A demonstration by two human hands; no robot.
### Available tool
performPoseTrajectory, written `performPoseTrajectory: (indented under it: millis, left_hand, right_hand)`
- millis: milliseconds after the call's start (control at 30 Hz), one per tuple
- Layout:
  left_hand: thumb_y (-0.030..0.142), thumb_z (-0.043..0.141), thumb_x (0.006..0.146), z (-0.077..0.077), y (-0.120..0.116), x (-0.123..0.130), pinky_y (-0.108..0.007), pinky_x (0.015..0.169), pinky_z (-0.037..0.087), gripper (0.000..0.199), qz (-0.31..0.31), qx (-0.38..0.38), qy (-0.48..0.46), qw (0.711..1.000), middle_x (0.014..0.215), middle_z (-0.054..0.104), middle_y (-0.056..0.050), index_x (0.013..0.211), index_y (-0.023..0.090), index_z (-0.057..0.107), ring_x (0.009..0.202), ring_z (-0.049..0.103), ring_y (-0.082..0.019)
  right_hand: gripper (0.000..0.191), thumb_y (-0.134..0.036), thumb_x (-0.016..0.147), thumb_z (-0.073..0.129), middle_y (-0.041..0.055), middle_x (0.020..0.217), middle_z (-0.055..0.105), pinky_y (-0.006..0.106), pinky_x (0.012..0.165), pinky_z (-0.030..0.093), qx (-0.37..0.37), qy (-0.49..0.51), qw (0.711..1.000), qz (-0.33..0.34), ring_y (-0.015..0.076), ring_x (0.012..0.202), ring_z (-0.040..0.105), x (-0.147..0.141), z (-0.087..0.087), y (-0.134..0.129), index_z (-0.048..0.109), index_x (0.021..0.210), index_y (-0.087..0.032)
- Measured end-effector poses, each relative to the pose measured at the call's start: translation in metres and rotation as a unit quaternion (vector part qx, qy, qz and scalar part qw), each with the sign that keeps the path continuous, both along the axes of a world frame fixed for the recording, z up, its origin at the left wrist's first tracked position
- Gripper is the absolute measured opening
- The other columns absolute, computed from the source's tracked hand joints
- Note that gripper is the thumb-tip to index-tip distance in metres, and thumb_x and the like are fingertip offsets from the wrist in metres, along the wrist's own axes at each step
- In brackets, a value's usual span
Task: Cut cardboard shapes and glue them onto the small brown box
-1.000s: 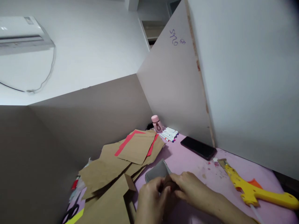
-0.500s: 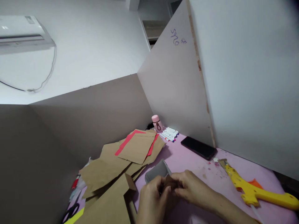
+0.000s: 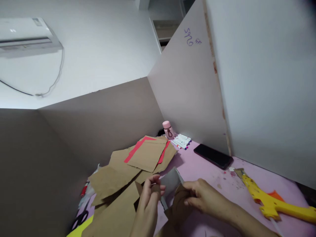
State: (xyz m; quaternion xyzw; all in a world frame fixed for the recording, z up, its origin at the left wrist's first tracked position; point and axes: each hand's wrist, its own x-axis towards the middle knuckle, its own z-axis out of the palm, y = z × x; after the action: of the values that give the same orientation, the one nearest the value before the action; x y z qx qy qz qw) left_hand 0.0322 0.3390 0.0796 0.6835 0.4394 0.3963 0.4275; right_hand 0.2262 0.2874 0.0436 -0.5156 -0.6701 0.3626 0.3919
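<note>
My right hand (image 3: 201,197) pinches the edge of a brown cardboard piece (image 3: 181,202) between thumb and fingers. This piece hangs down in front of a grey-sided, box-like form (image 3: 171,181); whether the two are joined I cannot tell. My left hand (image 3: 149,200) is at the left side of the grey form, its fingers apart and loosely curled. Just left of it lies a folded brown cardboard piece (image 3: 116,209), partly behind my left wrist. The lower part of the hanging cardboard runs out of view.
Brown cardboard sheets (image 3: 113,177) with red paper (image 3: 137,149) are piled at left. Scissors (image 3: 80,220) lie front left. Behind are a pink bottle (image 3: 169,130) and several markers (image 3: 181,141). A phone (image 3: 213,156) and a yellow glue gun (image 3: 266,200) lie right, near the partition.
My left hand has moved left, away from my right hand, and its fingers have spread. More of the brown cardboard and the grey form now shows between them. The view has shifted slightly.
</note>
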Motion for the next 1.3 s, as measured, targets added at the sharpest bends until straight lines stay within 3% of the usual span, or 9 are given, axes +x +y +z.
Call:
performPoseTrajectory:
  millis: [133,267,433,500,800,900,1067,1300]
  left_hand:
    - [0.043,0.049,0.084,-0.003,-0.002,-0.001,-0.038,0.088,0.047,0.033,-0.028,0.013,-0.017,0.999,0.101,0.064,-0.01,0.107,0.019,0.05,0.098,0.064,-0.024]
    - [0.034,0.058,0.08,0.001,-0.009,0.005,-0.035,0.086,0.047,0.041,-0.027,0.009,-0.002,1.0,0.089,0.071,-0.01,0.115,0.016,0.051,0.094,0.065,-0.022]
    - [0.029,0.062,0.075,-0.003,-0.011,0.011,-0.025,0.059,0.046,0.029,0.014,0.08,0.06,0.995,0.07,0.068,-0.001,0.102,0.019,0.062,0.064,0.062,-0.017]
    - [0.028,0.061,0.075,-0.004,-0.013,0.013,-0.025,0.055,0.045,0.026,0.014,0.093,0.084,0.992,0.062,0.066,0.0,0.099,0.019,0.065,0.058,0.061,-0.017]
    - [0.026,0.042,0.086,0.002,-0.023,0.005,-0.032,0.076,0.048,0.033,-0.04,0.12,0.217,0.968,0.092,0.072,-0.008,0.113,0.02,0.061,0.083,0.066,-0.021]
    - [0.03,0.041,0.086,-0.003,-0.025,0.005,-0.032,0.074,0.048,0.034,-0.042,0.122,0.189,0.974,0.093,0.072,-0.009,0.111,0.02,0.062,0.083,0.066,-0.022]
    - [0.027,0.058,0.073,-0.013,-0.025,0.005,-0.03,0.069,0.046,0.04,-0.047,0.101,0.122,0.986,0.074,0.069,-0.003,0.111,0.017,0.062,0.071,0.061,-0.019]
    - [0.025,0.056,0.073,-0.023,-0.024,0.009,-0.031,0.072,0.046,0.039,-0.018,0.086,0.087,0.992,0.076,0.067,-0.004,0.109,0.014,0.063,0.074,0.059,-0.019]
  right_hand:
    - [0.032,-0.007,0.063,0.055,-0.0021,0.078,0.073,0.019,0.055,0.039,0.0,0.021,1.0,-0.001,0.0152,0.067,0.06,0.0,0.001,-0.001,0.071,0.086,-0.021]
    - [0.029,-0.007,0.062,0.053,-0.0024,0.072,0.071,0.019,0.054,0.038,0.003,0.032,0.999,0.001,0.0143,0.063,0.058,0.0,0.002,-0.002,0.07,0.081,-0.02]
    - [0.028,-0.006,0.06,0.052,-0.0032,0.07,0.068,0.017,0.05,0.035,0.003,0.051,0.999,0.008,0.0118,0.059,0.054,0.0,0.002,-0.003,0.068,0.079,-0.019]
    - [0.027,-0.006,0.059,0.052,-0.0042,0.065,0.064,0.017,0.049,0.034,0.001,0.049,0.999,0.003,0.011,0.056,0.051,0.0,0.002,-0.003,0.067,0.077,-0.019]
    - [0.022,-0.006,0.06,0.053,-0.0056,0.058,0.055,0.018,0.047,0.031,0.004,0.04,0.999,-0.003,0.0103,0.053,0.047,-0.001,0.003,-0.001,0.065,0.073,-0.018]
    - [0.023,-0.006,0.06,0.052,-0.0063,0.057,0.053,0.018,0.048,0.031,0.007,0.04,0.999,-0.003,0.0101,0.052,0.047,0.0,0.002,-0.002,0.066,0.075,-0.018]
    - [0.028,-0.007,0.06,0.051,-0.0045,0.065,0.061,0.018,0.049,0.032,0.006,0.054,0.999,0.008,0.011,0.056,0.05,0.0,0.0,-0.003,0.067,0.079,-0.019]
    - [0.023,-0.007,0.06,0.052,-0.0052,0.062,0.057,0.018,0.049,0.031,0.003,0.059,0.998,0.007,0.0108,0.056,0.048,-0.001,0.0,0.0,0.065,0.075,-0.018]
